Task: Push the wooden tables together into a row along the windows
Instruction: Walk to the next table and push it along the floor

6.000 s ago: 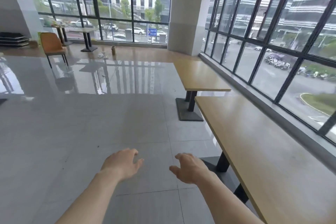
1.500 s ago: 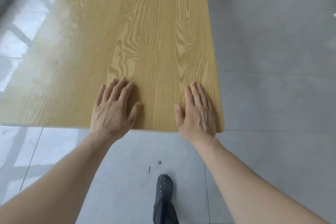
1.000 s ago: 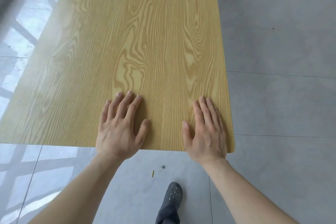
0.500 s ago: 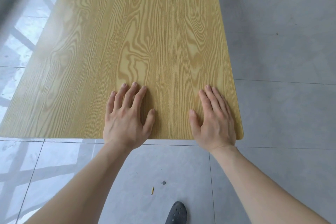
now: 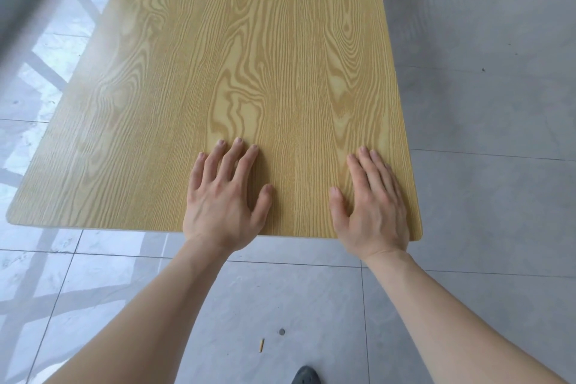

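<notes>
A light wooden table (image 5: 237, 50) with strong grain fills the upper middle of the head view; its near short edge runs just in front of me. My left hand (image 5: 223, 196) lies flat, palm down, on the top near that edge, fingers spread. My right hand (image 5: 371, 203) lies flat the same way beside the near right corner. Neither hand grips anything; both press on the tabletop. The table's legs and far end are hidden.
Grey floor tiles (image 5: 486, 140) surround the table, with bright window reflections on the left (image 5: 40, 78). A small yellow scrap (image 5: 261, 345) and a dark dot lie on the floor below me. The toe of a dark shoe (image 5: 305, 376) shows at the bottom edge.
Six seconds ago I stood facing two tables by the windows with both hands free. Over the last second the table has slid away across the tiles, hands flat on it; the shoe has dropped back.
</notes>
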The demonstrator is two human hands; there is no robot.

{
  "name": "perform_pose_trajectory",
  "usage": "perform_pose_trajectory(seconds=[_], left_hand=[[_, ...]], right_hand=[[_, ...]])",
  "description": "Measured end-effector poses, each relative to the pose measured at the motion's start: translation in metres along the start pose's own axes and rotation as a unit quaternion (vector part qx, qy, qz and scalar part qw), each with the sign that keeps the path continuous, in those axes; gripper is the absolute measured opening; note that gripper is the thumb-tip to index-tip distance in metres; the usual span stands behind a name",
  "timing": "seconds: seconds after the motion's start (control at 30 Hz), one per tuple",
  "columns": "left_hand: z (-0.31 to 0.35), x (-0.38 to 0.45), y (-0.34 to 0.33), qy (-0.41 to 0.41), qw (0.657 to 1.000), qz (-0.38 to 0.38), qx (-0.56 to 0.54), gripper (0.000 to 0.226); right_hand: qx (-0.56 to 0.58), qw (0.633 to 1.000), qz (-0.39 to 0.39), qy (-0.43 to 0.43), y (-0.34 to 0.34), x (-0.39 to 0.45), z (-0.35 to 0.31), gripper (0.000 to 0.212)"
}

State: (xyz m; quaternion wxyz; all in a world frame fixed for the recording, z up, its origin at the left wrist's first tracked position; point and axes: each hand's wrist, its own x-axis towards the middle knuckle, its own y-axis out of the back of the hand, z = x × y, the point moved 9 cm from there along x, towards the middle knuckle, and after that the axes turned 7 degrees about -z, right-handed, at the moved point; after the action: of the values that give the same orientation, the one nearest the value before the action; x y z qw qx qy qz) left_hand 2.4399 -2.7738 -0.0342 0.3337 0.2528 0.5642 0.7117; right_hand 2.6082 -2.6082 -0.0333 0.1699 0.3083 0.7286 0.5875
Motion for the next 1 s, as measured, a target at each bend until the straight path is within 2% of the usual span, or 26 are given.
perform_pose_trajectory(seconds=[0.43,0.7,0.87,1.0], left_hand=[[0.001,-0.002,-0.001,0.012,1.0,-0.011,0.011,0.067],[0.0,-0.001,-0.005,0.012,0.999,-0.027,0.028,0.067],[-0.001,-0.001,-0.009,0.013,0.998,-0.048,0.04,0.069],[0.001,0.0,-0.006,0.016,0.995,-0.091,0.024,0.07]], right_hand=[[-0.008,1.0,-0.012,0.0,-0.002,-0.002,0.001,0.064],[-0.042,0.998,-0.047,-0.009,-0.008,-0.001,0.002,0.067],[-0.062,0.994,-0.092,-0.014,-0.011,0.0,0.001,0.068],[-0.072,0.984,-0.164,-0.018,-0.008,0.001,-0.002,0.069]])
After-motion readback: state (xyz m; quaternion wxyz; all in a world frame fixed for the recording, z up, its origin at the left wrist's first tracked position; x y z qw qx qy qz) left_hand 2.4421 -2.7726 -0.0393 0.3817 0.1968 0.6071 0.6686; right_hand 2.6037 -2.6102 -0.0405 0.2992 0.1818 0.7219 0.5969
